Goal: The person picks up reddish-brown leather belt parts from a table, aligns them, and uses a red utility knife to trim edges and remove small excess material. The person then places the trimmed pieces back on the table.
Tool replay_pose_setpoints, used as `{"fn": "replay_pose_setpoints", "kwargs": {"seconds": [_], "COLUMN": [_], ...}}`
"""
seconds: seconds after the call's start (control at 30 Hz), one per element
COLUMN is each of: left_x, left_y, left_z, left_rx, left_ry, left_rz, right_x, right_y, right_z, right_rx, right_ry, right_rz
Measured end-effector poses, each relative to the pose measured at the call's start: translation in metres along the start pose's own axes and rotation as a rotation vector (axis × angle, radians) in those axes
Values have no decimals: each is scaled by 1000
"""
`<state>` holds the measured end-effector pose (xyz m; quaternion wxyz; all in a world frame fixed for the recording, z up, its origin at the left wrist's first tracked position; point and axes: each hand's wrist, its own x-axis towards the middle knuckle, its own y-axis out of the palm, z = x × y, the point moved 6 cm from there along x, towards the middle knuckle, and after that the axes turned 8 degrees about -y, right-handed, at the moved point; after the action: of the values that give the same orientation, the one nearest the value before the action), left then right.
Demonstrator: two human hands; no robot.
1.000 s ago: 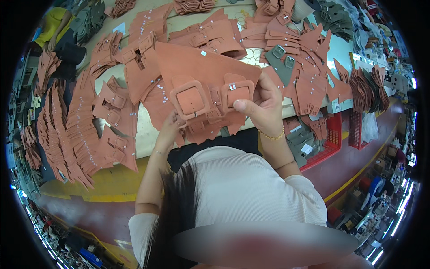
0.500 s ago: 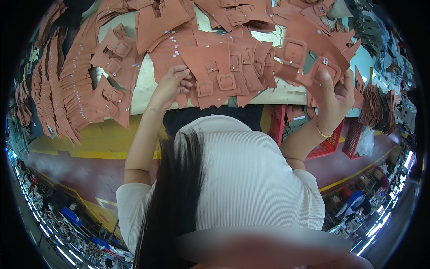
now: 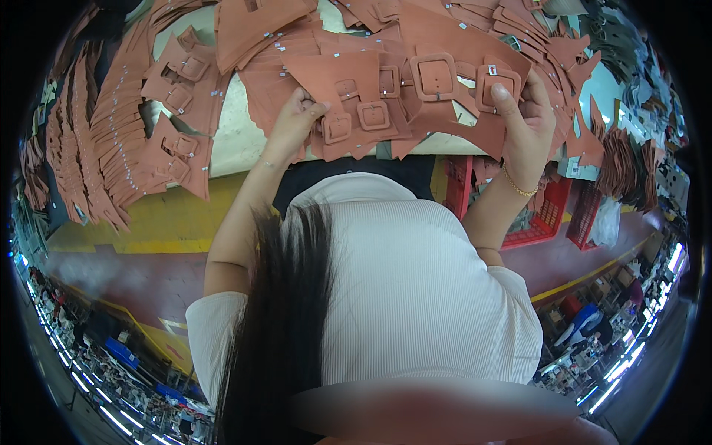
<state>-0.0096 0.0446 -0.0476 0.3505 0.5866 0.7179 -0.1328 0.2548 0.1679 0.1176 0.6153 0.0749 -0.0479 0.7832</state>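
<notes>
Right hand (image 3: 523, 122) now nearer table edge (image 3: 245, 152)

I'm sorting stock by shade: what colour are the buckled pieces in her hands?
Reddish-brown, terracotta-like; the buckled pieces show best in the head view, buckles matching.

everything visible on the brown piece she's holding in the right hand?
The brown piece is a flat, reddish-brown, leather-like cut panel with raised square buckle-shaped frames sewn on and a small white tag. It lies over the table edge, overlapping similar pieces. The right hand grips its right end, thumb on top; the left hand pinches a neighbouring piece.
</notes>
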Motion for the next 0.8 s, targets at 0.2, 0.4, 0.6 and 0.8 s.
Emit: {"fn": "replay_pose_setpoints", "kwargs": {"seconds": [0.2, 0.4, 0.6, 0.8], "left_x": [2, -4, -7, -12], "left_y": [-2, 7, 9, 15], "left_z": [-1, -7, -6, -17], "left_rx": [-234, -372, -455, -535], "left_ry": [-121, -106, -129, -73], "left_rz": [2, 98, 49, 102], "right_x": [-5, -7, -19, -20], "right_y": [-11, -9, 25, 100], "right_z": [-4, -5, -21, -108], "right_rx": [-24, 28, 401, 157], "right_ry": [15, 29, 161, 245], "right_rz": [-36, -28, 83, 320]}}
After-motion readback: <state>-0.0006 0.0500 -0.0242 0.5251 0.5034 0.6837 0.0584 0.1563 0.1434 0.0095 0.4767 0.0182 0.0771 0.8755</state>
